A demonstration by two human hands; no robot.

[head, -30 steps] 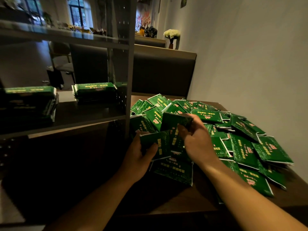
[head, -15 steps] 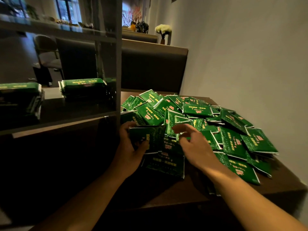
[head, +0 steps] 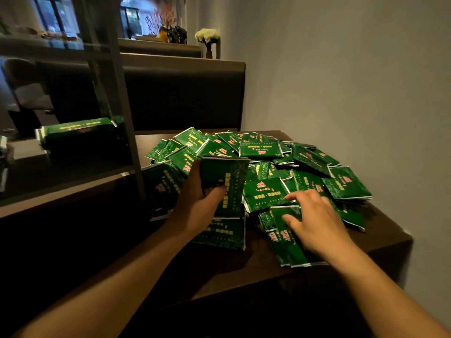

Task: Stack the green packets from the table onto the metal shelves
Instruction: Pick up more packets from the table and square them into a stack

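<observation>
We hold a small bundle of flat green foil packets [head: 225,184] upright in our left hand [head: 197,206], its grip curled round them with the thumb pressed across the front. Our right hand [head: 314,220] hovers at about three o'clock of that bundle, its grip spread and relaxed, fingertips [head: 290,196] brushing the loose heap of green packets [head: 280,162] on the dark brown wooden surface [head: 380,237].

These packets look light, thin and glossy, so we judge them likely to slide over one another. Pinching each by a short sealed edge, then squaring it against the bundle, seems safest.

At nine o'clock the grey metal shelves [head: 73,176] already carry a tidy stack of green packets [head: 78,135] on the middle level; whether the upper shelf bears any we cannot tell.
</observation>
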